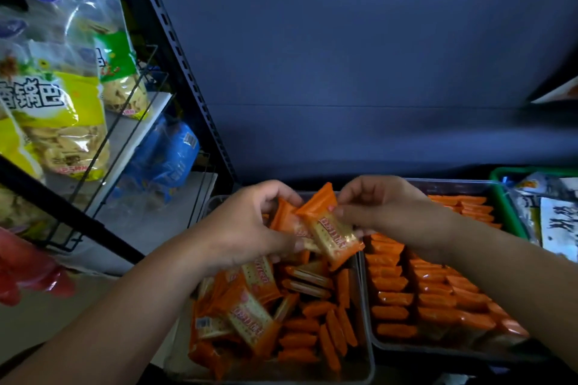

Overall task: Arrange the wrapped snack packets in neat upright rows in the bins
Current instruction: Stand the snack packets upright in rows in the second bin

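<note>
Two clear bins stand side by side. The left bin (366,362) holds several orange snack packets, some loose and tilted at its left, some upright on edge at its right. The right bin (387,345) holds neat upright rows of orange packets (431,294). Above the left bin, my left hand (247,228) grips a small bunch of packets (286,217). My right hand (384,206) pinches one orange cracker packet (331,231), held flat, face up, between both hands.
A black metal rack (187,72) stands at the left with large yellow and green snack bags (59,109) and a blue bag (169,153). A green basket (503,197) with white packets sits at the far right. A dark blue wall lies behind the bins.
</note>
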`<action>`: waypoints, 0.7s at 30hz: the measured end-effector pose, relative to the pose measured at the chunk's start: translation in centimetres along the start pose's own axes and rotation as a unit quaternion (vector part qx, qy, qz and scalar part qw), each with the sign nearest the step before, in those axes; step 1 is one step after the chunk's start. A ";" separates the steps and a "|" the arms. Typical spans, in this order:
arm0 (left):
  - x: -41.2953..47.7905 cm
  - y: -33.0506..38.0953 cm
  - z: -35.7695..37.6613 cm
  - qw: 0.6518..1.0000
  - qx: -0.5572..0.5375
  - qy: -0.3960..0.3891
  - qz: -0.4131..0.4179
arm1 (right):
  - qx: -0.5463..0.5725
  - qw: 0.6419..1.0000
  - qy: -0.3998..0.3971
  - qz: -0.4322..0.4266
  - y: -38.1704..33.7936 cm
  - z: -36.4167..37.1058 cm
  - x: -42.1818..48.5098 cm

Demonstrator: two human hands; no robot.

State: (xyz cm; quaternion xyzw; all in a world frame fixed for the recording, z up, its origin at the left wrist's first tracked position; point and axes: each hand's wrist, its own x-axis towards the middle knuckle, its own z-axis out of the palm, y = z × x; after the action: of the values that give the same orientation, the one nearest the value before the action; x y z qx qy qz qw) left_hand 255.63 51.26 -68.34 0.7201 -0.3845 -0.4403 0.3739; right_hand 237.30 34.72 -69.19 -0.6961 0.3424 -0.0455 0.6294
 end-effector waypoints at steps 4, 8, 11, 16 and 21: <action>0.0 -0.1 0.3 0.999 -0.027 0.015 -0.009 | 0.070 0.997 0.013 0.036 0.5 -1.3 0.6; 0.7 0.1 0.7 0.998 -0.031 0.062 -0.006 | 0.096 0.994 0.042 0.042 1.2 -1.2 2.0; 1.3 0.0 -0.1 0.995 -0.033 0.094 -0.011 | 0.092 0.993 0.069 0.034 0.8 -2.4 2.5; 1.9 0.1 -0.3 0.994 -0.055 0.099 -0.004 | 0.086 0.994 0.067 0.019 0.8 -2.7 2.8; 2.3 0.1 0.2 0.997 -0.044 0.060 0.020 | 0.100 0.995 0.004 0.007 0.7 -1.6 2.5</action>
State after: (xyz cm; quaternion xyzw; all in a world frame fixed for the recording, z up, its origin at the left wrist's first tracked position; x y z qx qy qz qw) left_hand 256.12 49.16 -69.06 0.7200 -0.3559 -0.4050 0.4368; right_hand 238.07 32.07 -70.44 -0.6270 0.3438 -0.0779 0.6947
